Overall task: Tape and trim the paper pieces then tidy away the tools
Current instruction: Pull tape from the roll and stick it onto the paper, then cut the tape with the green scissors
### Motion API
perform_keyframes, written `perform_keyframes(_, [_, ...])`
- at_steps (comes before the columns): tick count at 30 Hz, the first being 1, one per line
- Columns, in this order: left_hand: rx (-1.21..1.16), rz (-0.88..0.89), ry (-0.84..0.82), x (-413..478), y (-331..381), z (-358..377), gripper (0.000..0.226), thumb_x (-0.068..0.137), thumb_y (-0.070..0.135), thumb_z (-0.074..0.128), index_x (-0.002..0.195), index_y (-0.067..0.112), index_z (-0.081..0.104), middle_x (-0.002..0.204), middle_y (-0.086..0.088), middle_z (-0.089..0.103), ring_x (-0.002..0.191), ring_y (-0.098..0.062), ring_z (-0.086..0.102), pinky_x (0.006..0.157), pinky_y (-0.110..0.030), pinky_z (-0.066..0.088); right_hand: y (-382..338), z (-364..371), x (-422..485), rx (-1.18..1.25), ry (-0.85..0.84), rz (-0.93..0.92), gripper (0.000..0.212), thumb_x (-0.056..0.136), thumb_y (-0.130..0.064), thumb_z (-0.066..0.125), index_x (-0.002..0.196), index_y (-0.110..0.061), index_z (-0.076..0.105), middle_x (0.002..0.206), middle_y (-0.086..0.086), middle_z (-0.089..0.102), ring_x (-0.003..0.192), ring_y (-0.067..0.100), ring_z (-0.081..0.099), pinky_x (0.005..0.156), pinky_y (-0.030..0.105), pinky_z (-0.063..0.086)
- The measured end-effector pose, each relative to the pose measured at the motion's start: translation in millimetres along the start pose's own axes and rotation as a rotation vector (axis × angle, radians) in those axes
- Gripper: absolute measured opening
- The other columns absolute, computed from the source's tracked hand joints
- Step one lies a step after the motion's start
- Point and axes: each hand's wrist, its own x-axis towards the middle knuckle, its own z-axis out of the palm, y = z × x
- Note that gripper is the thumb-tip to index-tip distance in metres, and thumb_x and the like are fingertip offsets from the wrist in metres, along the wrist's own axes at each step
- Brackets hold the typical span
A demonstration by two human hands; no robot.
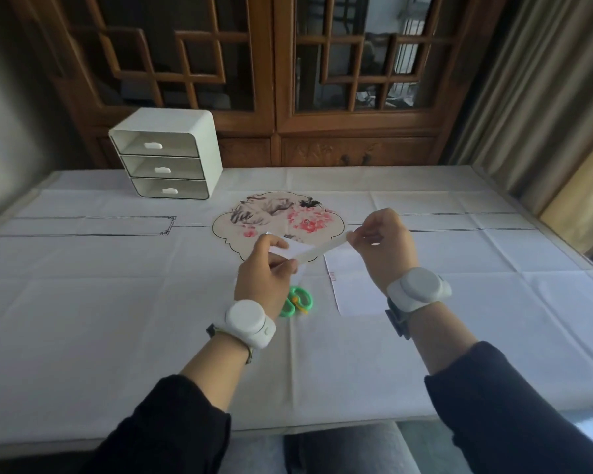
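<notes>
Closest in, the green scissors lie flat on the surface just behind the left hand, with a loose paper sheet beside them, so tidying isn't done and I'd guess taping and trimming are mid-way. Above those, both hands hold a paper strip off the surface (left fingers pinching one end, right hand fingers the other), its long axis running left-right, rising toward the right. The drawer box sits far back left, drawers shut.

Wooden lattice cabinet behind white-clothed surface.
Beige curtain right of cabinet, daylit; white three-drawer organiser in front, toward its left.
</notes>
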Motion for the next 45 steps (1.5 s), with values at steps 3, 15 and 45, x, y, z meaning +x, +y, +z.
perform_keyframes(3, [0.038, 0.075, -0.04, 3.8, -3.4, -6.6, 0.037, 0.085, 0.005, 0.054, 0.101, 0.037, 0.063, 0.07, 0.007, 0.056, 0.069, -0.019, 0.054, 0.078, -0.04, 0.054, -4.9, 8.3, -0.8, 0.032, -0.014, -0.009, 0.021, 0.082, -0.009, 0.069, 0.086, -0.014, 0.049, 0.079, 0.0, 0.062, 0.072, 0.015, 0.057, 0.058, 0.003, 0.041])
perform_keyframes(15, [0.011, 0.054, 0.017, 20.4, -18.6, -30.4, 0.035, 0.088, 0.003, 0.046, 0.1, 0.029, 0.066, 0.091, -0.004, 0.055, 0.092, -0.029, 0.059, 0.085, -0.05, 0.053, -11.0, 31.9, 9.0, -0.066, -0.202, 0.046, 0.009, 0.093, -0.017, 0.052, 0.095, -0.015, 0.06, 0.079, -0.01, 0.057, 0.068, 0.014, 0.058, 0.07, 0.026, 0.046])
perform_keyframes(45, [-0.207, -0.067, 0.085, 18.9, -10.5, -55.3, 0.031, 0.087, -0.003, 0.041, 0.102, 0.019, 0.056, 0.102, -0.005, 0.06, 0.06, -0.007, 0.067, 0.048, -0.021, 0.054, -36.0, 75.4, -23.2, -0.995, -0.613, 0.02, 0.031, 0.089, -0.026, 0.053, 0.117, -0.012, 0.054, 0.112, 0.009, 0.062, 0.104, 0.029, 0.061, 0.073, 0.029, 0.044])
